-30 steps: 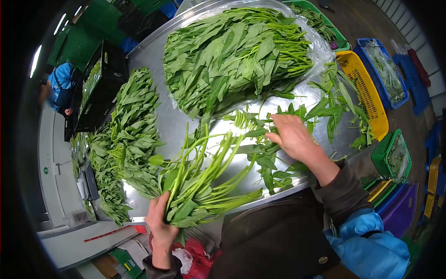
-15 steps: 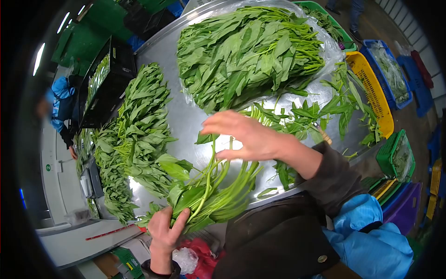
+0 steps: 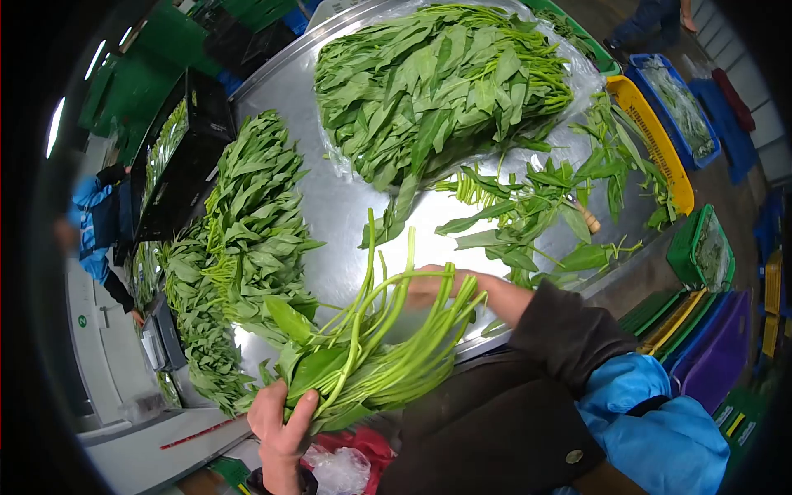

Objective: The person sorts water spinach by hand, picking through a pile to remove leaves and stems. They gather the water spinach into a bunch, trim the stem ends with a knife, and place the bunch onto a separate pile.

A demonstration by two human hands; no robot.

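Note:
My left hand is closed around the leafy end of a bunch of water spinach, thumb on top, over the table's near edge. Its long pale stems fan out up and to the right. Behind those stems is my right hand, its fingers mostly hidden by them. Beyond it a big pile of water spinach lies on clear plastic on the metal table. Loose stalks lie to the right, near a wooden handle. Sorted bunches form rows at the left.
A black crate of greens stands at the table's left edge, with a person in blue sleeves beyond. Along the right are a yellow crate, a blue crate and a green crate. Another person's legs show top right.
My right hand has dropped from above the stems to behind them. Some leafy stalks now hang from the big pile toward me, and loose stalks at the right have shifted.

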